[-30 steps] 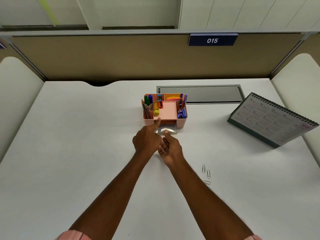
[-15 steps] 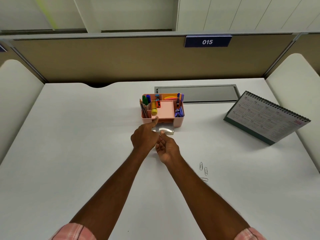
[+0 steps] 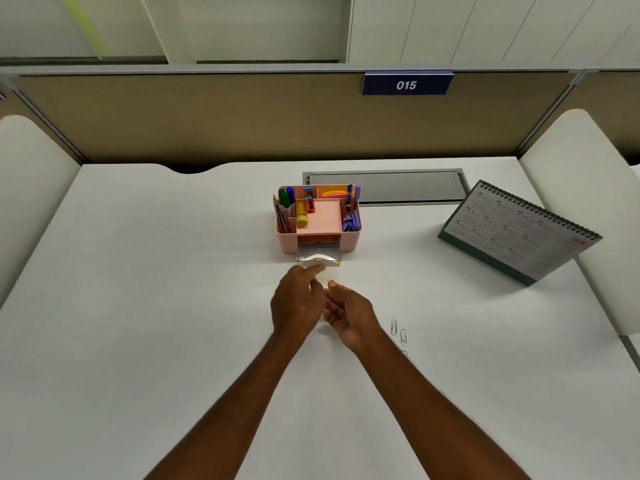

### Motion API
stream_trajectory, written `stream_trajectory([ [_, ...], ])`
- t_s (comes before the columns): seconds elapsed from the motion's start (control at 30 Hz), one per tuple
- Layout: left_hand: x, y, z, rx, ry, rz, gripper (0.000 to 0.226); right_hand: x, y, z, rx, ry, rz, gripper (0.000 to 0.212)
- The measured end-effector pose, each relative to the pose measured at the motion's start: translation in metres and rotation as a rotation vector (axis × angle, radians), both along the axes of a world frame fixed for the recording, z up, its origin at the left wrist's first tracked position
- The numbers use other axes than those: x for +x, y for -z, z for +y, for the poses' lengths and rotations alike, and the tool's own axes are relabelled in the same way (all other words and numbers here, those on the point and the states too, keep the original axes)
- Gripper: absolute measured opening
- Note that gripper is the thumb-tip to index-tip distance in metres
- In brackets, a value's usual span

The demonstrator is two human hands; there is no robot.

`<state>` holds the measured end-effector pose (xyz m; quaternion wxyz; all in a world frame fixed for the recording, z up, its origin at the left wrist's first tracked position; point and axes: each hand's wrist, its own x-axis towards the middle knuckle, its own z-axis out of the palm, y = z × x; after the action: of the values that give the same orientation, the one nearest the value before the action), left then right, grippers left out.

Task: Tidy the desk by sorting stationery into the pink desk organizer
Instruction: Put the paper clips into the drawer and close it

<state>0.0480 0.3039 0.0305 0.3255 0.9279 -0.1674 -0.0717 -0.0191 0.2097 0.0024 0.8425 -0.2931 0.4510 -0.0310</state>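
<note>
Beyond the left hand and right hand stands the pink desk organizer.

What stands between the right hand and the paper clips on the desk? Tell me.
Nothing visible. The paper clips lie on the bare desk to the right of the right hand, with no object between them. The clear drawer of the pink organizer stands pulled out.

Pink organizer on white bench. Green markers, blue marker, yellow glue cap, clear drawer, dark blue sign.
</note>
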Motion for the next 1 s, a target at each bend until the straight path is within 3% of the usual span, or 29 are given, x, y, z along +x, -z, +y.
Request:
stream_trajectory([
  [0.17, -0.046, 0.023, 0.007, -0.094, 0.137, 0.162, 0.042, -0.039, -0.002, 0.000, -0.075, -0.059, -0.062, 0.028],
  [0.4, -0.092, 0.048, 0.011, -0.075, 0.251, 0.235, 0.038, -0.096, -0.010, -0.004, -0.318, -0.205, 0.035, 0.019],
  [0.7, -0.137, 0.075, 0.003, 0.038, 0.462, 0.172, 0.039, -0.177, 0.012, -0.031, -0.804, -0.286, 0.265, 0.020],
  [0.87, -0.147, 0.082, -0.007, 0.116, 0.463, 0.055, 0.047, -0.204, 0.025, -0.045, -1.200, -0.395, 0.393, 0.020],
  [1.0, -0.154, 0.080, -0.021, 0.134, 0.400, 0.000, 0.045, -0.208, 0.033, -0.051, -1.314, -0.451, 0.396, 0.017],
])
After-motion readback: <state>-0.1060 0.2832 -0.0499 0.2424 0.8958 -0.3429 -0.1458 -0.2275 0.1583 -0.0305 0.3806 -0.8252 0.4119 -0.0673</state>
